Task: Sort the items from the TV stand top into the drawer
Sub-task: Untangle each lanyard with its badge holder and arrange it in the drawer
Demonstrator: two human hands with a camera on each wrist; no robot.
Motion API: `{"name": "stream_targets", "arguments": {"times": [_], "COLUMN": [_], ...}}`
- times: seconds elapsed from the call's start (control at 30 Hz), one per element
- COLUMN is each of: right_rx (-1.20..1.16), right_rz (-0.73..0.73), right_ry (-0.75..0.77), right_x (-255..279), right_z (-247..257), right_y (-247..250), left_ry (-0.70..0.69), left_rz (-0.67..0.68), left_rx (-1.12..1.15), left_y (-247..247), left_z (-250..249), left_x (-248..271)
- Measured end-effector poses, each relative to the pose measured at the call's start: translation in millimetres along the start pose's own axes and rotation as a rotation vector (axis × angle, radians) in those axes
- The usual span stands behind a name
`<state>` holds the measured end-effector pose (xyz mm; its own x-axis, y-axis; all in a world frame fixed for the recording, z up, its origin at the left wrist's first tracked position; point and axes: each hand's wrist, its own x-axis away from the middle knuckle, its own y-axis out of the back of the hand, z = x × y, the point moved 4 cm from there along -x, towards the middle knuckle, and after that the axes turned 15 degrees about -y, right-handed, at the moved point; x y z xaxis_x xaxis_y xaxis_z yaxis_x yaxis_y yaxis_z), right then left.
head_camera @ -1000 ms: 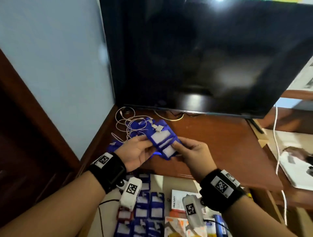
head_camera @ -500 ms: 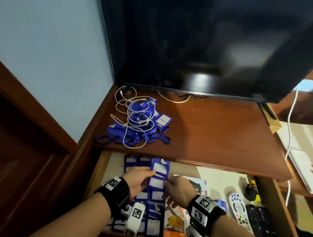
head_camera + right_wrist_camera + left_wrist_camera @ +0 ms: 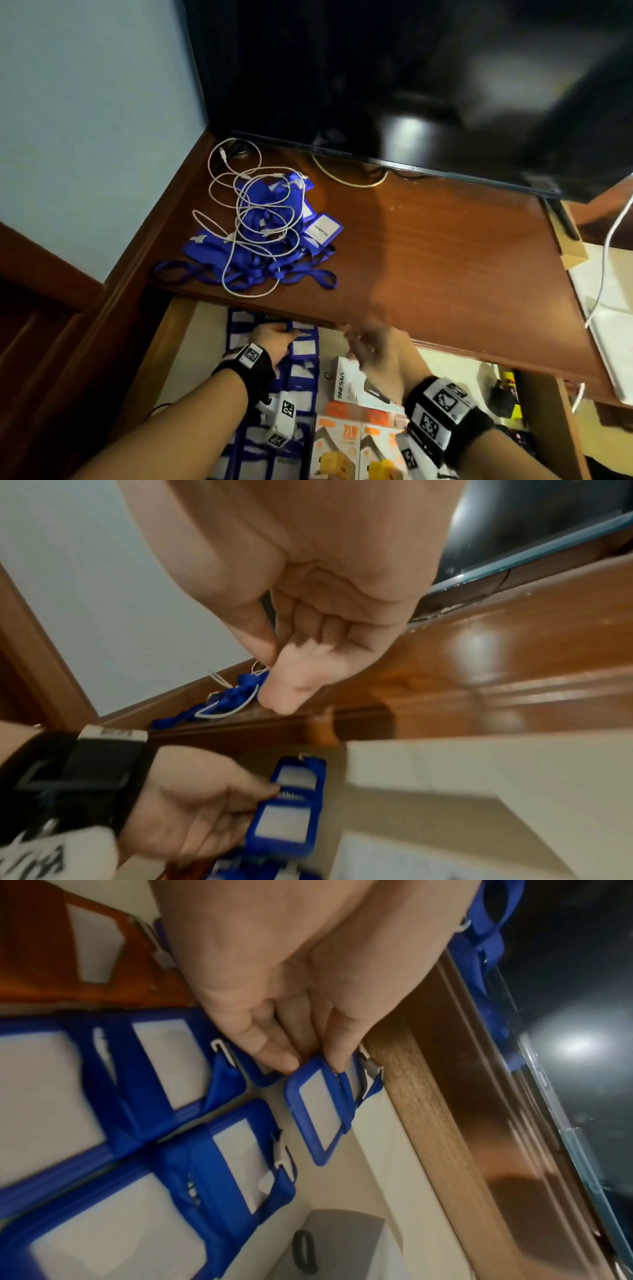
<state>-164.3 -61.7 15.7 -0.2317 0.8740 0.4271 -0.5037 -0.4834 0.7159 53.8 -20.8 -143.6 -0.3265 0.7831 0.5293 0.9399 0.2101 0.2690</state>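
The left hand is down in the open drawer, fingertips pressed on the near edge of a blue badge holder that lies flat on the drawer's pale floor, at the far end of the rows of blue badge holders already laid there. The holder reaches out ahead of the fingertips toward the drawer's back, so the grip is at its rim only. In the right wrist view the thumb seems to rest on the top face; whether fingers curl under it I cannot tell.

The right hand hangs above the drawer at the front edge of the TV stand top, blurred, fingers loosely curled with thumb near forefinger and nothing in them.

On the stand top, well apart from both hands, a heap of blue lanyards and badge holders lies tangled with a white cable, left of the television. Orange-and-white boxes sit in the drawer just right of the rows.
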Motion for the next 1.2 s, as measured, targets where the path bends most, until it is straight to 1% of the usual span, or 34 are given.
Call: {"name": "stream_targets", "arguments": {"times": [0.07,0.1,0.13,0.2,0.27,0.33,0.4,0.47,0.53,0.6,0.63,0.73,0.8,0.87,0.93,1.0,1.1,1.17,1.2], "right_rx": [-0.149,-0.169,-0.144,-0.05,0.056,0.154,0.309,0.451,0.532,0.616,0.659,0.728,0.796,0.827,0.793,0.745,0.619,0.524,0.499], "right_rz": [-0.103,-0.152,-0.172,-0.156,-0.101,-0.022,0.046,0.09,0.141,0.179,0.155,-0.003,-0.091,-0.18,-0.247,-0.246,-0.161,-0.122,-0.143], "right_ry": [-0.003,0.017,0.056,0.129,0.156,0.126,0.071,0.034,0.007,-0.026,-0.014,0.06,0.074,0.048,0.01,-0.033,-0.058,-0.068,-0.084], "right_x": [-28,-43,-56,-79,-102,-125,-145,-160,-170,-171,-168,-148,-131,-116,-102,-92,-81,-74,-68], "right_z": [6,11,21,46,64,74,78,81,78,70,67,61,53,42,30,14,-12,-22,-24], "right_y": [11,17,24,40,46,39,25,20,15,11,11,16,18,18,19,22,23,22,23], "left_ry": [-0.086,-0.103,-0.112,-0.107,-0.106,-0.109,-0.144,-0.172,-0.168,-0.2,-0.219,-0.269,-0.344,-0.407,-0.393,-0.356,-0.342,-0.344,-0.35], "left_rz": [0.046,0.062,0.069,0.083,0.11,0.126,0.099,0.061,0.08,0.112,0.123,0.117,0.134,0.166,0.216,0.29,0.411,0.449,0.44], "left_rx": [-0.199,-0.301,-0.382,-0.515,-0.592,-0.625,-0.63,-0.558,-0.501,-0.507,-0.519,-0.583,-0.731,-0.921,-1.04,-1.102,-1.142,-1.125,-1.118], "left_y": [-3,-5,-5,-3,-3,-4,-7,-9,-9,-7,-5,10,21,27,31,31,31,33,36], "left_z": [-19,-25,-30,-32,-31,-29,-28,-28,-29,-28,-27,-25,-25,-23,-20,-12,-4,-4,-5], "left_x": [0,-2,-3,-9,-11,-11,-8,-1,8,15,18,29,35,38,38,35,32,33,33]}}
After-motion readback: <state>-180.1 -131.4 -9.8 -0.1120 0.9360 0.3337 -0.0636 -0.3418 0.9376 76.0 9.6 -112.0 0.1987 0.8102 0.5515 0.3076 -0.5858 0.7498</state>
